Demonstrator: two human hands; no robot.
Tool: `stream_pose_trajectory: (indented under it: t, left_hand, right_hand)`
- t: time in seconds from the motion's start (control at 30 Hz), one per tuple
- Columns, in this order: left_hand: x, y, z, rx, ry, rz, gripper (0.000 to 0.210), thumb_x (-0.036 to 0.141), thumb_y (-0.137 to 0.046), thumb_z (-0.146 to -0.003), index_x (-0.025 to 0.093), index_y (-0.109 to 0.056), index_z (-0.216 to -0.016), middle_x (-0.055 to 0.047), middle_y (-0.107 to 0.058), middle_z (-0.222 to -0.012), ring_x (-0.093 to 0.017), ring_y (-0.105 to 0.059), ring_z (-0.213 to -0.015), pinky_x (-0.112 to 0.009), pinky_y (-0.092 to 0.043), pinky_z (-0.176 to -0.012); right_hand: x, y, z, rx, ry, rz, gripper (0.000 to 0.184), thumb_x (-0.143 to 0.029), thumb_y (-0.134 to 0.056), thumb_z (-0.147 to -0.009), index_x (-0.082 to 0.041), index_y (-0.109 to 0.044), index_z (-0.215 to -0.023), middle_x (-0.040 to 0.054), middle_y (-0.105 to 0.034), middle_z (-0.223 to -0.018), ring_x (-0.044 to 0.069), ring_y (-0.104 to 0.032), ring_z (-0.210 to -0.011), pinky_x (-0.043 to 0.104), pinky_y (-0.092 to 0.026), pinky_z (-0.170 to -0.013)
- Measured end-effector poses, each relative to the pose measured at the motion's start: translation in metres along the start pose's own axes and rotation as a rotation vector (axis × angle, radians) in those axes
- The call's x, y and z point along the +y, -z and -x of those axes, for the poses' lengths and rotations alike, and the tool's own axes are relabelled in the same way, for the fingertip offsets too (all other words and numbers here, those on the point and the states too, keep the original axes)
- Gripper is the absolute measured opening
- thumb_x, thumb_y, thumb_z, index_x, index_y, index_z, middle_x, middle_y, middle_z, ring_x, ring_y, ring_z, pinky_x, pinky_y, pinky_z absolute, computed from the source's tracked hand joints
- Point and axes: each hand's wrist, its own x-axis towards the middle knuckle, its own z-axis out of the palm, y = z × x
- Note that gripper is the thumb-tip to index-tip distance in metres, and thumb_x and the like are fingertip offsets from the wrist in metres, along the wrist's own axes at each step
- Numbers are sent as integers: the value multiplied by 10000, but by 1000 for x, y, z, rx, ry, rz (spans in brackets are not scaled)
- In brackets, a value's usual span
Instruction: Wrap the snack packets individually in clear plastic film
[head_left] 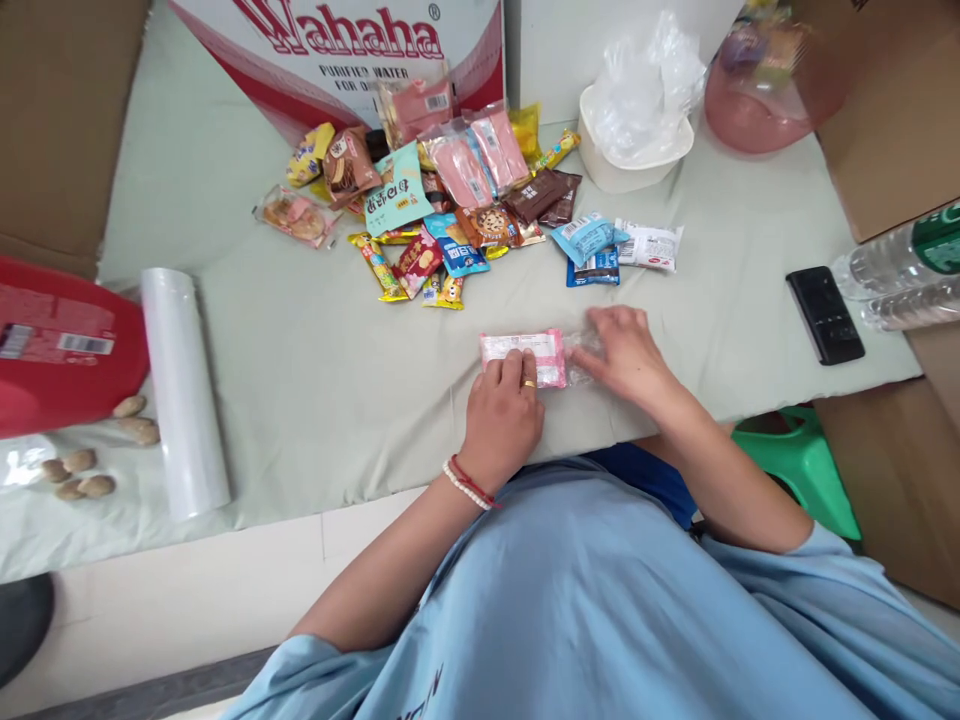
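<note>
Head view: the pink-and-white packet point(514, 345) lies near on the tablecloth point(322, 380), partly under your left hand point(504, 412), with clear plastic point(579, 372) reaching from its right end to your right hand point(630, 355), whether either grasps I cannot tell.

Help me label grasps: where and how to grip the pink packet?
Probably its far left corner, from the left: the pink packet lies flat, that corner clear of the hands; the left hand covers its near edge and clear plastic adjoins its right end.
</note>
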Motion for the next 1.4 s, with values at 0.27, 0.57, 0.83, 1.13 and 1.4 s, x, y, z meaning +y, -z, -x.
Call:
stream_pose_trajectory:
  t: [0.27, 0.57, 0.83, 1.13, 1.4]
  left_hand:
    - [5, -10, 6, 10, -45, -142, 565, 92, -384, -1007, 36, -454, -1565, -249, -620, -1420, -328, -608, -1140, -448, -490, -888]
    - [-23, 0, 7, 70, -111, 336, 629, 151, -541, -880, 74, -510, -1503, -231, -574, -1455, -336, -581, -1276, -501, -507, -1089]
    - [-65, -2, 3, 242, 404, 427, 479, 442, -663, -920, 145, -675, -1296, -162, -588, -1220, -346, -565, -1165, -540, -496, -1060]
    - [-36, -17, -9, 353, 416, 594, 380, 355, -755, -879, 188, -592, -1180, -94, -651, -1106, -275, -631, -1049, -442, -538, -961]
    - [-8, -3, -6, 760, -181, 332, 356, 42, -692, -877, 233, -607, -1165, -88, -695, -1165, -240, -662, -1141, -402, -548, -962]
  right_hand:
    - [-7, 21, 10, -83, -95, -224, 62, -276, -624, -923, -215, -626, -922, 91, -679, -1012, 243, -650, -894, 364, -505, -826]
    - [-76, -28, -19, -209, 79, -157, 189, -241, -404, -1057, -209, -588, -1027, 89, -734, -937, 249, -645, -847, 329, -417, -730]
    - [-63, -47, -2, -126, 220, -242, 233, -229, -363, -1051, -188, -575, -1138, 155, -682, -1109, 275, -623, -987, 372, -497, -845]
    - [-62, -42, 11, 0, 152, -447, 221, -303, -440, -1044, -222, -643, -1073, 96, -722, -1008, 240, -667, -922, 369, -519, -868]
    - [-71, -19, 33, -126, -337, -1432, 519, -766, -644, -907, -253, -682, -979, 25, -697, -899, 191, -650, -773, 324, -526, -704]
